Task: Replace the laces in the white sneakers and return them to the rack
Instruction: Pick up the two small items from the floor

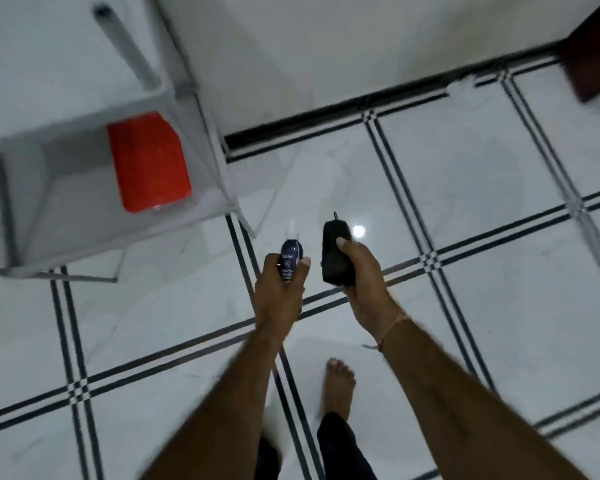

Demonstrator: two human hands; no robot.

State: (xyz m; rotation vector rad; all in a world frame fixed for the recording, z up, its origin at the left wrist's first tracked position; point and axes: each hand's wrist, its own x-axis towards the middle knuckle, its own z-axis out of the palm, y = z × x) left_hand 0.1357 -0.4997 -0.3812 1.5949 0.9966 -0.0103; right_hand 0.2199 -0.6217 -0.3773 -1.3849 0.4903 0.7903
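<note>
The left hand (280, 292) is closed around a small dark blue spray bottle (290, 261) with a white nozzle on top. The bottle has a white label, but the letters are blurred and cannot be read with certainty. The right hand (361, 271) grips a black object (336, 252), oblong and matte, with a thin short piece standing out at its far end; what it is exactly cannot be told. No brand is visible on it. Both hands are in the centre of the frame, near each other but not touching, each one clamped on its own thing.

In the upper left of the frame stands a white table (84, 109) with grey legs, seen from above, and under its top a red object (149, 161) shows, perhaps a stool or a box. The floor (482, 188) is of glossy white tiles with double black lines, and a lamp reflects on it just beside the black object. A white wall with a black strip at its foot runs across the top. In the upper right corner is a dark brown piece of furniture (596, 53). A bare foot (338, 386) and dark trouser legs are at the bottom centre.

The white sneakers and the rack are not seen in this view.
</note>
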